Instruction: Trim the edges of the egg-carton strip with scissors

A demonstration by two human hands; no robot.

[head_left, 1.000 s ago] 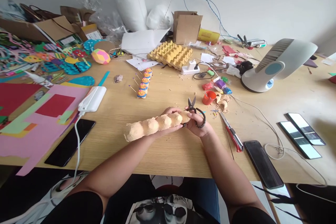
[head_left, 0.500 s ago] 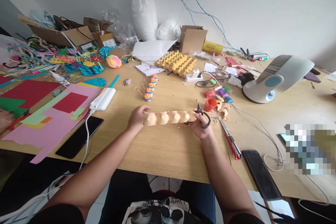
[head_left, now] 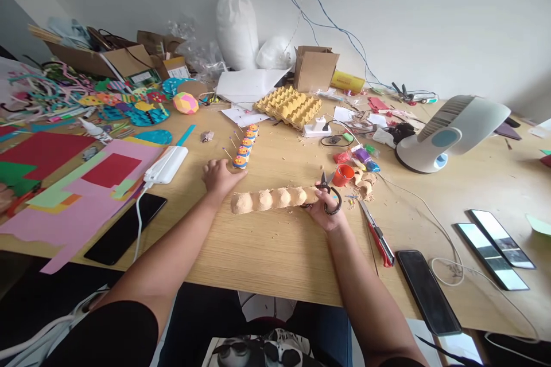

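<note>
My right hand (head_left: 326,215) grips one end of a bare tan egg-carton strip (head_left: 265,200) with several bumps, held level above the table. Black-handled scissors (head_left: 339,202) hang in that same hand, blades apart and pointing away from me. My left hand (head_left: 218,178) is off the strip, fingers spread, just left of the near end of a decorated egg-carton strip (head_left: 243,149). That one is painted orange and blue, with pins sticking out at its left side. Whether my fingers touch it I cannot tell.
Yellow egg tray (head_left: 289,105) stands at the back. An orange cup (head_left: 344,175), carton scraps (head_left: 364,183) and a red box cutter (head_left: 379,241) lie to the right, near phones and a fan (head_left: 443,136). Coloured foam sheets (head_left: 129,195) and a power bank (head_left: 167,164) are left. Another person's hand (head_left: 5,198) shows at the far left.
My left hand has let go of the bare strip and moved forward and left to the decorated one. My right hand still holds the strip and scissors; the blades have spread apart.
</note>
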